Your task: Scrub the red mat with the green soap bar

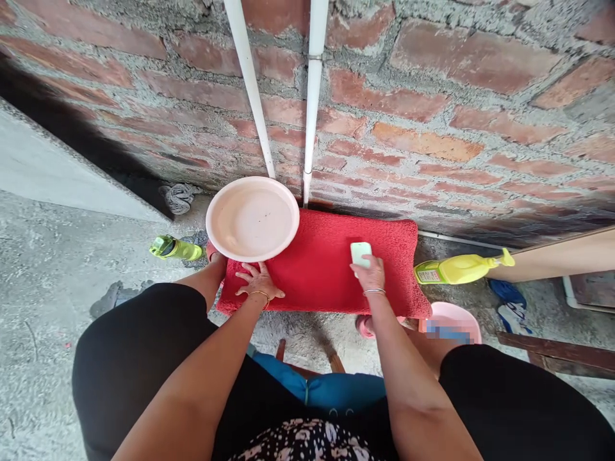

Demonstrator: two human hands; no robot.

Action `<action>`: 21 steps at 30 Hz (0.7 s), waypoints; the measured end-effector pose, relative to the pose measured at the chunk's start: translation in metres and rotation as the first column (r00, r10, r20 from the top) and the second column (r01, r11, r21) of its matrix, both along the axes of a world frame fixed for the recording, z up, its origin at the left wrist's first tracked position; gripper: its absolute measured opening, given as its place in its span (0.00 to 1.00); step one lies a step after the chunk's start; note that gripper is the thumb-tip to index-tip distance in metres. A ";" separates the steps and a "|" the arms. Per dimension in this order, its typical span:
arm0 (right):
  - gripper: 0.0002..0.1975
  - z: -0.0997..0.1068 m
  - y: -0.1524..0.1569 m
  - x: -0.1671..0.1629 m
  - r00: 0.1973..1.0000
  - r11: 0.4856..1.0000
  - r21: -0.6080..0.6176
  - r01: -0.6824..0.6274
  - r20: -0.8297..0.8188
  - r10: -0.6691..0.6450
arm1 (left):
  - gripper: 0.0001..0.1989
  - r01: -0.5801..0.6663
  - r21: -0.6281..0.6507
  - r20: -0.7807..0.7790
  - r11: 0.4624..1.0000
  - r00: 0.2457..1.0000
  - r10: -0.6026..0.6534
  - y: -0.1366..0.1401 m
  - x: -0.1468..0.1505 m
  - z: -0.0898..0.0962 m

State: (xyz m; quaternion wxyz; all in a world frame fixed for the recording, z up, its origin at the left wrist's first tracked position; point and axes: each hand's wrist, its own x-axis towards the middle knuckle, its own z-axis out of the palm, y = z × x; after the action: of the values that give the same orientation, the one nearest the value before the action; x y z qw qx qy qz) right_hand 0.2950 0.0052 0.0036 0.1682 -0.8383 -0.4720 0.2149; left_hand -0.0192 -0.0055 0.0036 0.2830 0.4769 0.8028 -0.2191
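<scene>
A red towel-like cloth covers a low rectangular surface in front of me. My left hand lies on its left part with the fingers spread and holds nothing. Toward the right side of the cloth, my right hand has its fingers closed on a pale green rounded block, whose exact kind I cannot make out. At the back left corner of the cloth stands a pale pink basin with water in it, a little beyond my left hand.
A yellow pump bottle stands right of the cloth, near a pink tub. On the left are a green drink bottle and a grey rag. White pipes run down the brick wall behind.
</scene>
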 end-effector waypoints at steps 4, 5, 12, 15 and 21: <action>0.23 0.009 -0.019 0.063 0.922 0.923 -0.030 0.384 0.058 -0.382 | 0.72 -0.010 0.013 0.005 1.000 1.000 0.010 -0.001 -0.002 -0.002; 0.23 0.011 -0.023 0.065 0.907 0.908 -0.029 0.418 0.058 -0.416 | 0.73 -0.011 0.011 0.007 1.000 1.000 0.011 -0.001 -0.002 -0.002; 0.22 0.012 -0.009 -0.045 0.994 0.992 0.061 -0.109 -0.020 0.110 | 0.72 0.005 0.014 0.003 1.000 1.000 -0.005 0.001 -0.004 0.001; 0.21 0.012 0.005 -0.083 0.960 0.959 -0.053 -0.279 -0.010 0.279 | 0.72 0.020 0.009 0.016 1.000 1.000 -0.021 0.003 -0.003 0.005; 0.28 0.039 -0.016 -0.020 0.898 0.898 -0.129 -0.421 0.080 0.433 | 0.73 0.011 0.015 0.036 1.000 0.999 -0.012 0.003 0.002 0.015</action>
State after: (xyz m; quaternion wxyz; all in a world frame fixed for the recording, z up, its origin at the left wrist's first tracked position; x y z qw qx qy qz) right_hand 0.2753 -0.0111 0.0426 0.0460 -0.7323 -0.6403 0.2269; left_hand -0.0176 -0.0024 0.0187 0.2924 0.4875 0.7964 -0.2061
